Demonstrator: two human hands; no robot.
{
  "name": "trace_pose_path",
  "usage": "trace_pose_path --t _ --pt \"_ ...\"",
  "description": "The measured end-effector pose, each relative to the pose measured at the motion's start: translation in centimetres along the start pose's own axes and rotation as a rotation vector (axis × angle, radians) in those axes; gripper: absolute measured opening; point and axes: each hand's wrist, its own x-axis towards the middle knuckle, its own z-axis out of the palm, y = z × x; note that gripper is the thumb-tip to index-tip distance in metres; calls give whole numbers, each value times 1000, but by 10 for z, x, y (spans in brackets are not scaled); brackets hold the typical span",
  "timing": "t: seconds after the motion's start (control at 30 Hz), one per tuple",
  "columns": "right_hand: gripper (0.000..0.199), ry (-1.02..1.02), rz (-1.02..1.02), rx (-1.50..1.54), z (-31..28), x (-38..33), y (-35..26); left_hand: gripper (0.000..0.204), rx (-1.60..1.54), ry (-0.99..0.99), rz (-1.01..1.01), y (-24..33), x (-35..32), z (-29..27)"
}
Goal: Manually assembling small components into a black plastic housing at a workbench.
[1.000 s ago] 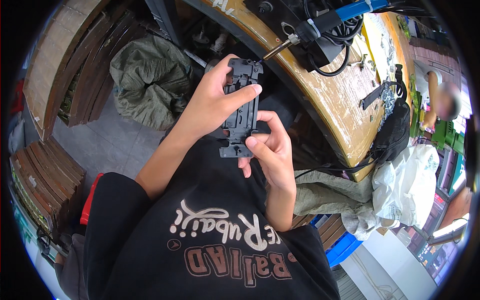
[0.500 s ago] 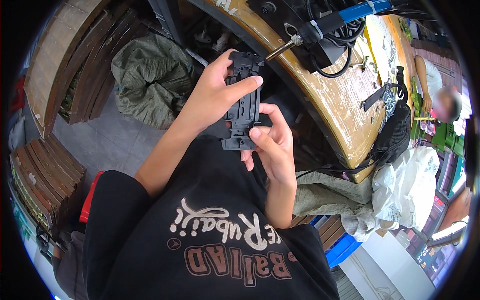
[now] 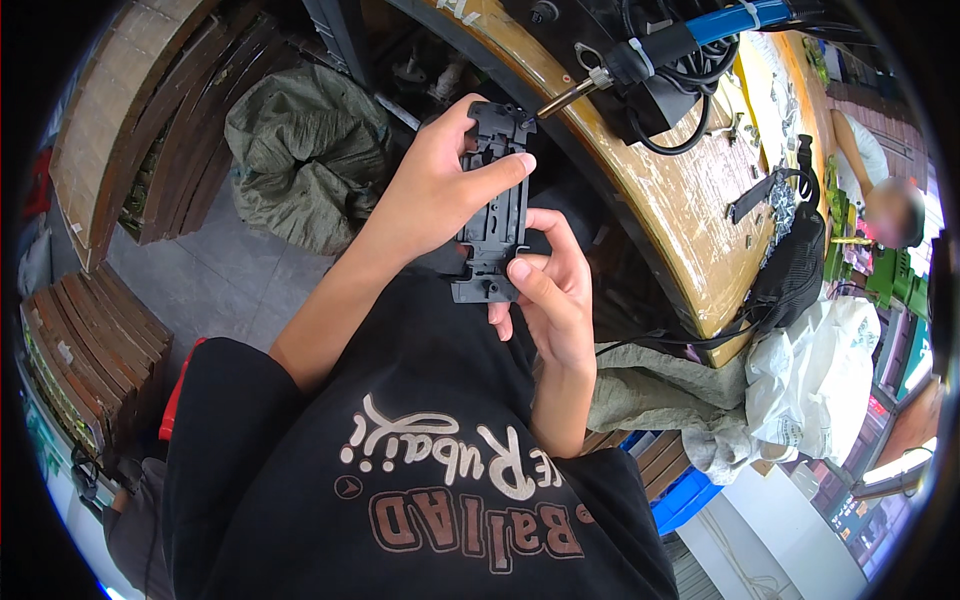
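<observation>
One wooden workbench (image 3: 690, 200), w/ one soldering iron (image 3: 640, 60) fixed on it. One dark grey plastic part (image 3: 495, 205), long, flat, ribbed w/ cut-outs, held upright just below bench edge, top end at iron tip. Vs 0.5 s ago: part raised closer to tip. Left hand (image 3: 435, 190) wrapped round upper part, thumb across front; right hand (image 3: 555, 295) pinches lower end.

left hand (image 3: 435, 195) covers the left edge of the black plastic part (image 3: 493, 205) | blurred person (image 3: 890, 200) far right | bench stuff too tiny to tell
</observation>
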Motion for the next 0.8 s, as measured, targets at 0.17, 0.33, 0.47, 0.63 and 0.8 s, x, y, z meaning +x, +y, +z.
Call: trace_pose_path --t 0.17,0.33,0.47,0.63,0.8 --pt "30 0 -1 -14 -3 0 3 24 43 13 63 -4 0 1" --pt "30 7 18 -28 -6 -1 4 24 43 27 71 -9 -1 1" --pt "31 13 33 -36 -8 1 5 24 65 42 67 -10 -1 1" --pt "30 -6 35 -17 -9 -4 6 23 74 33 81 -8 -6 2" --pt "30 -8 39 -5 -11 -6 6 23 94 37 82 -7 -8 5"
